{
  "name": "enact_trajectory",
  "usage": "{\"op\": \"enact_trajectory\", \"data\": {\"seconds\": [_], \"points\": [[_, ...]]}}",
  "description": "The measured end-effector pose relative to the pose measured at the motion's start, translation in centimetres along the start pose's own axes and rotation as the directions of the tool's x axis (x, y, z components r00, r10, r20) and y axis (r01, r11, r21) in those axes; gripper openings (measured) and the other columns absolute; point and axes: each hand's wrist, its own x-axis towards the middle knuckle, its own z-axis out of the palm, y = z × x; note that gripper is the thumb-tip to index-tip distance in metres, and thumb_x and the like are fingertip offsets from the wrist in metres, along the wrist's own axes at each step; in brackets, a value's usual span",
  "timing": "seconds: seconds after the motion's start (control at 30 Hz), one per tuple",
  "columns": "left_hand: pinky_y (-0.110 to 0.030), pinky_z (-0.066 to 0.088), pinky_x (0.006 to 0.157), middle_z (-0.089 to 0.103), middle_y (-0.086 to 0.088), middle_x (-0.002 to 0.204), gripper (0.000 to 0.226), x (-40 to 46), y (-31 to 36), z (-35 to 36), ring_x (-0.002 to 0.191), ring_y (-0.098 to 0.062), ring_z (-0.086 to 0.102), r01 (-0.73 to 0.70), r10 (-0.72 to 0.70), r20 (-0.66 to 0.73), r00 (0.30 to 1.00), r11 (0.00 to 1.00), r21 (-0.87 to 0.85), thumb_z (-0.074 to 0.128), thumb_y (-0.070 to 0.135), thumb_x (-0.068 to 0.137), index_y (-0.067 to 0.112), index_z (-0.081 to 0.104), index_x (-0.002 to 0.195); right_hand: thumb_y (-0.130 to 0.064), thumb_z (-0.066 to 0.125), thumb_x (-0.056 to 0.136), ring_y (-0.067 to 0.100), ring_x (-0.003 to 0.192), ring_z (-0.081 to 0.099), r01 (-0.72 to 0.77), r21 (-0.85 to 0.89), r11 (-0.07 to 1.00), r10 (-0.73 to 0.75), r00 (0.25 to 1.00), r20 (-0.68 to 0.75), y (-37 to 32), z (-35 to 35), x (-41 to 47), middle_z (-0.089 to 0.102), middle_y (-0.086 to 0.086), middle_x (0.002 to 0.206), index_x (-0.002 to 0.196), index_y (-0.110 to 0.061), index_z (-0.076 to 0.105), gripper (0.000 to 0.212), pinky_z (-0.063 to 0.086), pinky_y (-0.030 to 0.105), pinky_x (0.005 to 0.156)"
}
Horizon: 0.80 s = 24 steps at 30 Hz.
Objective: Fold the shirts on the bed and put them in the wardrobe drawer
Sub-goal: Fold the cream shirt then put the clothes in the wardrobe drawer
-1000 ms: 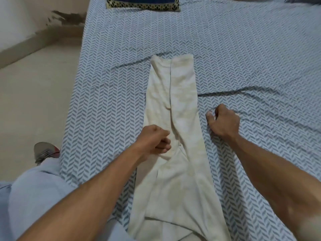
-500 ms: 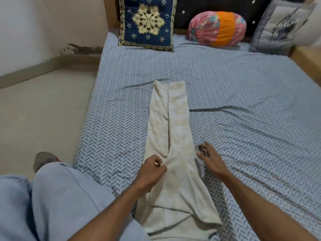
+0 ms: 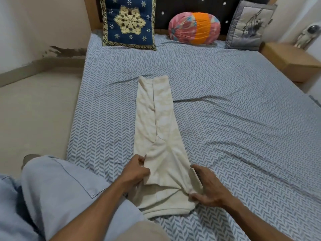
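Shirt: the cream shirt point(image 3: 159, 136) lies along the middle of the bed point(image 3: 243, 119), already folded into a long narrow strip; its far end points toward the headboard, its near end sits at the bed's edge between the two hands
Feel: it looks like thin, soft knit cloth; I judge it light, limp and unable to hold a shape by itself, so a fold will slump or slide open unless it is laid flat and pressed
Left hand: the left hand point(image 3: 134, 173) pinches the left edge of the strip near its lower end, thumb and fingers curled on the cloth
Right hand: the right hand point(image 3: 208, 186) has the lower right corner bunched between its thumb and its curved fingers
Where to hold: both near corners at once, as now, seems best; lifting by one edge alone would likely let the layers spill apart
Bedsheet: the patterned sheet is creased beside the shirt; it may drag or ruck under the cloth
Around: a blue embroidered cushion point(image 3: 129, 23), a round pink and orange cushion point(image 3: 194, 28) and a grey cushion point(image 3: 250, 25) rest at the headboard, well apart from the shirt; a wooden bedside unit point(image 3: 288, 60) stands at the right
In the way: nothing lies between the near end and the far end; the person's knee in light blue cloth point(image 3: 57, 188) is just beside the left hand
Wardrobe drawer: not in view
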Motion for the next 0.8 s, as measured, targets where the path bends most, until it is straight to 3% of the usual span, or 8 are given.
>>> {"op": "enact_trajectory", "data": {"seconds": [0.07, 0.13, 0.2, 0.27, 0.37, 0.53, 0.67, 0.8], "points": [[-0.026, 0.043, 0.044, 0.064, -0.012, 0.089, 0.038, -0.6, -0.1, 0.1, 0.059, -0.019, 0.057, -0.002, -0.007, -0.050, 0.999, 0.985, -0.171, 0.063, 0.003, 0.076, 0.015, 0.053, 0.111, -0.067, 0.075, 0.071, 0.007, 0.113, 0.048, 0.030, -0.041, 0.999, -0.031, 0.999, -0.044, -0.4, 0.5, -0.9, 0.052, -0.004, 0.132, 0.150, -0.019, 0.037, 0.100, 0.039, 0.024, 0.095], [-0.032, 0.052, 0.051, 0.064, -0.017, 0.093, 0.043, -1.0, -0.4, 0.1, 0.072, -0.026, 0.061, -0.014, -0.006, -0.081, 0.997, 0.967, -0.253, 0.061, 0.006, 0.071, 0.019, 0.054, 0.111, -0.052, 0.078, 0.073, 0.013, 0.104, 0.058, 0.060, -0.092, 0.994, -0.067, 0.995, -0.080, -0.6, 1.0, -1.2, 0.061, 0.001, 0.123, 0.145, -0.021, 0.042, 0.086, 0.043, 0.023, 0.087], [-0.042, 0.060, 0.063, 0.064, -0.017, 0.100, 0.049, -1.3, -0.8, 0.0, 0.085, -0.031, 0.064, -0.025, -0.006, -0.101, 0.995, 0.953, -0.301, 0.060, 0.009, 0.067, 0.025, 0.053, 0.113, -0.026, 0.078, 0.068, 0.026, 0.100, 0.067, 0.056, -0.113, 0.992, -0.068, 0.992, -0.106, -0.5, 1.5, -1.8, 0.066, 0.007, 0.119, 0.139, -0.022, 0.043, 0.079, 0.053, 0.029, 0.083], [-0.051, 0.062, 0.063, 0.060, -0.015, 0.106, 0.048, -1.9, -0.7, -0.1, 0.090, -0.035, 0.066, -0.030, -0.017, -0.125, 0.992, 0.932, -0.361, 0.057, 0.002, 0.073, 0.025, 0.052, 0.114, -0.013, 0.072, 0.065, 0.030, 0.100, 0.067, 0.044, -0.098, 0.994, -0.057, 0.989, -0.137, 0.0, 1.8, -2.2, 0.068, 0.009, 0.119, 0.136, -0.021, 0.045, 0.076, 0.056, 0.035, 0.082], [-0.041, 0.060, 0.052, 0.063, -0.023, 0.101, 0.047, -2.6, -0.6, 0.2, 0.070, -0.038, 0.070, -0.017, -0.023, -0.095, 0.995, 0.916, -0.402, 0.051, -0.010, 0.084, 0.018, 0.045, 0.121, -0.013, 0.066, 0.073, 0.026, 0.099, 0.065, 0.047, -0.111, 0.993, -0.069, 0.977, -0.202, -0.3, 2.3, -3.0, 0.070, 0.008, 0.116, 0.133, -0.021, 0.048, 0.062, 0.055, 0.033, 0.082], [-0.035, 0.057, 0.052, 0.069, -0.025, 0.081, 0.062, -3.6, -1.4, 0.3, 0.058, -0.030, 0.068, -0.011, 0.014, 0.011, 1.000, 0.970, -0.243, 0.066, -0.008, 0.083, 0.021, 0.036, 0.129, -0.002, 0.087, 0.055, 0.027, 0.095, 0.065, 0.022, -0.106, 0.994, -0.045, 0.974, -0.222, -0.1, 2.5, -3.4, 0.071, 0.008, 0.111, 0.127, -0.020, 0.053, 0.081, 0.056, 0.033, 0.078], [-0.030, 0.050, 0.049, 0.072, -0.020, 0.080, 0.059, -4.4, -1.5, 0.2, 0.056, -0.025, 0.069, -0.043, 0.044, 0.042, 0.998, 0.999, -0.026, 0.067, 0.000, 0.078, 0.029, 0.041, 0.122, -0.013, 0.079, 0.061, 0.024, 0.079, 0.057, 0.004, -0.155, 0.988, -0.035, 0.980, -0.196, 0.1, 2.5, -4.0, 0.059, -0.001, 0.089, 0.109, -0.026, 0.055, 0.056, 0.044, 0.029, 0.069], [-0.033, 0.047, 0.050, 0.072, -0.029, 0.082, 0.046, -4.4, -2.4, 0.1, 0.053, -0.028, 0.066, -0.005, 0.000, 0.081, 0.997, 0.998, 0.058, 0.066, 0.001, 0.077, 0.023, 0.042, 0.111, -0.031, 0.061, 0.066, 0.022, 0.074, 0.056, -0.023, -0.196, 0.980, -0.014, 0.983, -0.186, 0.2, 3.1, -4.2, 0.055, -0.007, 0.084, 0.101, -0.028, 0.058, 0.035, 0.040, 0.030, 0.070]]}}
